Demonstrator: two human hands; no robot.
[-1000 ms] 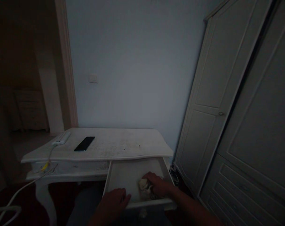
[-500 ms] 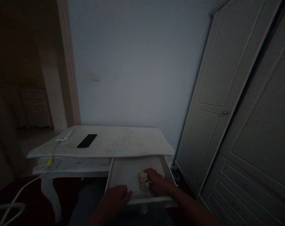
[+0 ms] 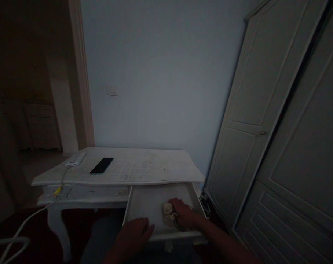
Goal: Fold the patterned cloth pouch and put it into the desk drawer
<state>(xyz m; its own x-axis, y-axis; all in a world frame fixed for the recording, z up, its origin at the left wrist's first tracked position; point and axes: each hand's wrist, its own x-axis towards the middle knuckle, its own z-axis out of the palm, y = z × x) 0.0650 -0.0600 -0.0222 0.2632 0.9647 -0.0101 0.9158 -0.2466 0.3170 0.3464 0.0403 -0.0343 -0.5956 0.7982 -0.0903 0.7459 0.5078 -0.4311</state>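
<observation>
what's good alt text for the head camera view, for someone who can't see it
In a dim room, a right hand holds a crumpled cloth inside an open drawer; the left hand is at its front left corner. A phone lies on the white desk.

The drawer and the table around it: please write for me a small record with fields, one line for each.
Right hand: holds a crumpled pale cloth inside the drawer
Left hand: at the drawer's front left corner
Drawer: pulled open, on the table's right side
Table: white, dark marks on its top
Phone: lies flat, screen dark
Power strip: left of the phone
</observation>
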